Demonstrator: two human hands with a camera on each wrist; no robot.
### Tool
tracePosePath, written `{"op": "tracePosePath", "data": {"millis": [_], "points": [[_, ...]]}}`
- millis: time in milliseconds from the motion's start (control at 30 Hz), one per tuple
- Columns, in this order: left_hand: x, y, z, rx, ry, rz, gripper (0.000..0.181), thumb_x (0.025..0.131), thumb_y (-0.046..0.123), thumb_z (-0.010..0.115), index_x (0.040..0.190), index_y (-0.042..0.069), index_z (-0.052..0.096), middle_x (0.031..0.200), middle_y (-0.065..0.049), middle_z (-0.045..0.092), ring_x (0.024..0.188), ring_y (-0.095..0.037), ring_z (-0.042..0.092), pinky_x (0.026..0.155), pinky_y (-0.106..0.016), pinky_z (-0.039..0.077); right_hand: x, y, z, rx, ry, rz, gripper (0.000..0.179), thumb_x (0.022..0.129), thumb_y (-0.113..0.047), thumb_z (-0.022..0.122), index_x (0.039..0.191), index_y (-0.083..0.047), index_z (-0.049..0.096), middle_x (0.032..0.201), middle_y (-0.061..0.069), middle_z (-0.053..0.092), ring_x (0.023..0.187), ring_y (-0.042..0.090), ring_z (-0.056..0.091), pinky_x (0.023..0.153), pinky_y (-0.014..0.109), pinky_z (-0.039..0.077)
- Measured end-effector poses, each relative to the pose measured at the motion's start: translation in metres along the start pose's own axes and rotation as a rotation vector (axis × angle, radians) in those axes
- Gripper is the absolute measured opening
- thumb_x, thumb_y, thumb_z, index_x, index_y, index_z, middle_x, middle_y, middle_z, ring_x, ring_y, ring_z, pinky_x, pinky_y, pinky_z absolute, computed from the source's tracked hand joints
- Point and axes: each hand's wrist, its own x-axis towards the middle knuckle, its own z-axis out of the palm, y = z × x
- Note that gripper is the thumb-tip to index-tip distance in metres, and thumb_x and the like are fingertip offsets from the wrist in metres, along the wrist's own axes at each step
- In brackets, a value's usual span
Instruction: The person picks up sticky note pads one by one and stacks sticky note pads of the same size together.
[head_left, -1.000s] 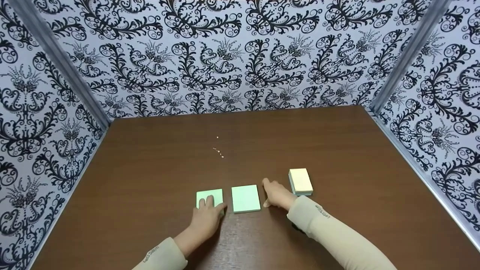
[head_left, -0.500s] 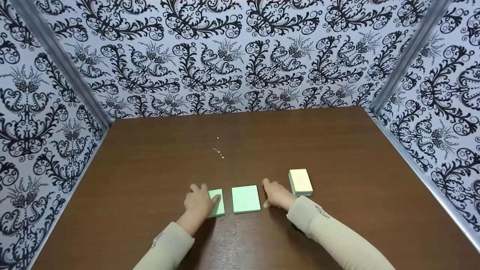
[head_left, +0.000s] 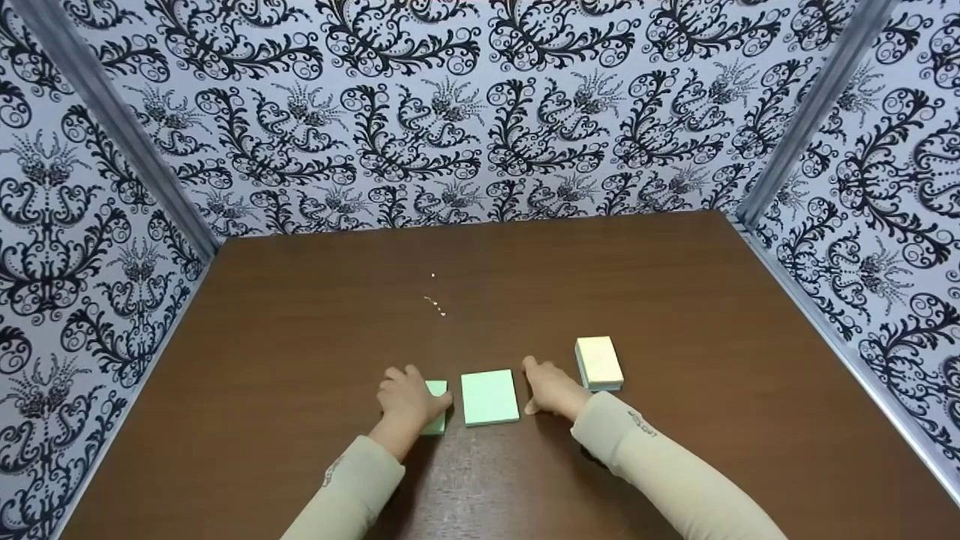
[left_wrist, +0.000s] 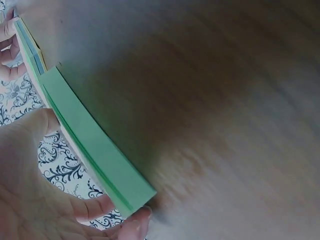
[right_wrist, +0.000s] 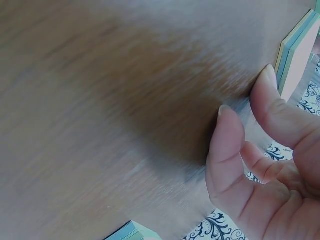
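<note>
My left hand (head_left: 409, 401) spans the left light-green sticky note pad (head_left: 436, 388) from above, covering most of it in the head view. In the left wrist view the thumb touches one end of this pad (left_wrist: 100, 147) and fingertips meet the other. Just to its right, across a narrow gap, lies a second light-green-topped pad (head_left: 490, 397); yellow and blue layers show at its edge in both wrist views. Beside that pad's right edge, my right hand (head_left: 553, 390) rests with thumb and fingers loosely bent on the table, holding nothing.
Right of my right hand stands a thicker stack of sticky notes (head_left: 599, 362) with a cream top and bluish lower layers. Small pale specks (head_left: 435, 303) mark the brown table (head_left: 315, 315) farther back. Patterned panels (head_left: 450, 112) enclose its back and sides.
My left hand has slid from lying on top of the left pad toward its left side, then settled with the thumb at its right edge. The right hand keeps its place.
</note>
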Motion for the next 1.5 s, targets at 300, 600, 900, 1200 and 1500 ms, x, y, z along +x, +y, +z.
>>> {"op": "tracePosePath", "data": {"millis": [300, 600, 900, 1200, 1500], "points": [[0.004, 0.012, -0.003, -0.062, -0.064, -0.084, 0.076, 0.076, 0.058, 0.055, 0.12, -0.003, 0.043, 0.105, -0.029, 0.043, 0.084, -0.039, 0.054, 0.065, -0.044, 0.048, 0.003, 0.005, 0.002, -0.001, 0.006, 0.008, 0.06, 0.076, -0.002, 0.071, 0.126, -0.003, 0.038, 0.116, 0.027, 0.047, 0.059, 0.023, 0.047, 0.047, 0.03, 0.039], [0.002, 0.056, -0.021, -0.128, -0.109, -0.049, 0.081, 0.075, 0.06, 0.058, 0.126, -0.001, 0.042, 0.106, -0.026, 0.045, 0.09, -0.038, 0.055, 0.073, -0.043, 0.048, 0.004, 0.009, 0.003, -0.009, 0.022, -0.008, 0.059, 0.075, -0.003, 0.073, 0.123, -0.003, 0.04, 0.114, 0.028, 0.048, 0.062, 0.025, 0.048, 0.046, 0.031, 0.04], [-0.004, 0.098, -0.009, 0.041, 0.017, -0.032, 0.08, 0.069, 0.069, 0.058, 0.114, 0.003, 0.05, 0.097, -0.022, 0.048, 0.08, -0.031, 0.057, 0.065, -0.037, 0.048, 0.003, 0.008, 0.001, -0.004, 0.025, -0.055, 0.051, 0.074, -0.004, 0.074, 0.115, -0.002, 0.042, 0.1, 0.024, 0.051, 0.061, 0.025, 0.048, 0.047, 0.031, 0.04], [-0.004, 0.105, 0.003, 0.063, 0.072, -0.059, 0.075, 0.069, 0.069, 0.059, 0.102, 0.003, 0.049, 0.096, -0.024, 0.049, 0.073, -0.031, 0.057, 0.058, -0.037, 0.048, 0.002, 0.007, -0.001, -0.004, 0.031, -0.099, 0.037, 0.077, -0.005, 0.071, 0.102, -0.005, 0.044, 0.077, 0.012, 0.048, 0.055, 0.022, 0.046, 0.046, 0.031, 0.038], [-0.006, 0.106, 0.004, 0.066, 0.061, -0.061, 0.074, 0.07, 0.069, 0.058, 0.104, 0.003, 0.048, 0.096, -0.024, 0.049, 0.073, -0.031, 0.057, 0.056, -0.037, 0.047, 0.003, 0.008, -0.002, -0.021, 0.048, -0.087, 0.044, 0.072, -0.007, 0.076, 0.104, -0.005, 0.045, 0.083, 0.014, 0.05, 0.064, 0.024, 0.049, 0.052, 0.034, 0.041]]}}
